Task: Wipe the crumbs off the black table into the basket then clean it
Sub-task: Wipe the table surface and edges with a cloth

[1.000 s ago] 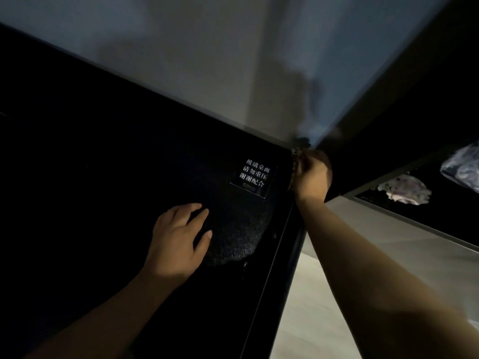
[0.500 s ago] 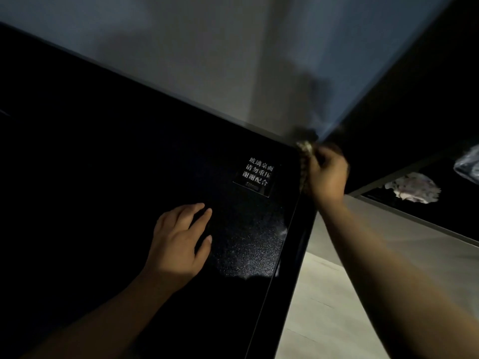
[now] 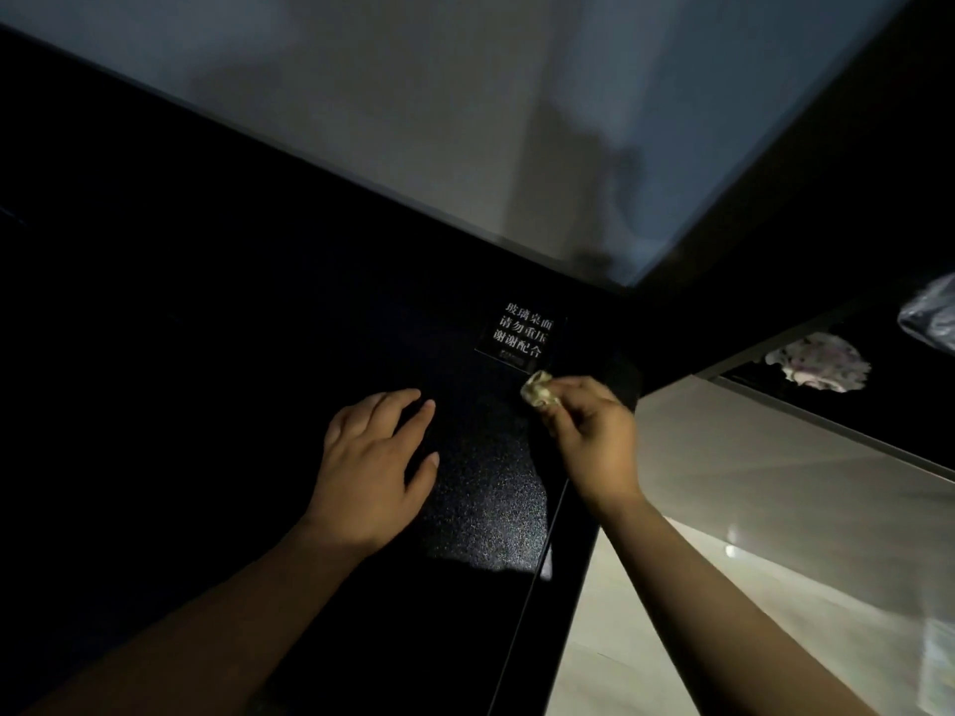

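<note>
Printed label (image 3: 522, 337), pale ruffled object (image 3: 821, 365), floor (image 3: 723, 586)

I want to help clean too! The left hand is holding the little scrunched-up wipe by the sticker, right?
Not quite. The head view shows the right hand pinching the scrunched-up wipe by the sticker. The left hand lies flat on the black table and holds nothing.
</note>
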The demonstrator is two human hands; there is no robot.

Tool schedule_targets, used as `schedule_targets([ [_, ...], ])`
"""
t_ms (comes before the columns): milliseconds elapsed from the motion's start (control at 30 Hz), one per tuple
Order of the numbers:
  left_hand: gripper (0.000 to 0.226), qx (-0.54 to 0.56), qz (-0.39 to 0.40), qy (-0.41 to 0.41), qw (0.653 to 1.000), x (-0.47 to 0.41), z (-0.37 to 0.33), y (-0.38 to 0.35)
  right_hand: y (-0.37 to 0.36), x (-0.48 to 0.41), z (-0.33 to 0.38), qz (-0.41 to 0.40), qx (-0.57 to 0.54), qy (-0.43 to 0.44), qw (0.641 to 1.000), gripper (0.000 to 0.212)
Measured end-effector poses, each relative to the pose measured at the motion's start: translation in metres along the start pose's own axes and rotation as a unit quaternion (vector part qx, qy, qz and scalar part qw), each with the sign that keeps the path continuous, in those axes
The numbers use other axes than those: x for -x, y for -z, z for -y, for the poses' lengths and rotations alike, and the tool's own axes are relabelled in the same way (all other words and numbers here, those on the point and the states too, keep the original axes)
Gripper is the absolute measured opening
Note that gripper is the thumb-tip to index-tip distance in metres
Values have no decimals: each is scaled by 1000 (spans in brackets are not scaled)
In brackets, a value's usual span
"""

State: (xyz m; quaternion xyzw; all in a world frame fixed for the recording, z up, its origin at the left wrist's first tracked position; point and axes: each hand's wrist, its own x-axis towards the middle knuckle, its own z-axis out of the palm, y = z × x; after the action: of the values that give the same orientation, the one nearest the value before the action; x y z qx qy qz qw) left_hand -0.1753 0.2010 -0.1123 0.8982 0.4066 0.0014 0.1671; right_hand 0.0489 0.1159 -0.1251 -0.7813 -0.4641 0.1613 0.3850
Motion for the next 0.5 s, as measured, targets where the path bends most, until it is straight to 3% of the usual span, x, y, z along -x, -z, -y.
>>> schedule_targets([
  [167, 58, -10, 8, -14, 1000, 0, 0, 4, 20, -36, -4, -143, 14, -44, 989, 13],
  [333, 59, -4, 11, -12, 1000, 0, 0, 2, -1, -42, -13, -104, 64, -54, 991, 16],
  [500, 57, -2, 7, -21, 1000, 1, -1, 3, -19, 16, 7, -72, 58, -18, 996, 21],
])
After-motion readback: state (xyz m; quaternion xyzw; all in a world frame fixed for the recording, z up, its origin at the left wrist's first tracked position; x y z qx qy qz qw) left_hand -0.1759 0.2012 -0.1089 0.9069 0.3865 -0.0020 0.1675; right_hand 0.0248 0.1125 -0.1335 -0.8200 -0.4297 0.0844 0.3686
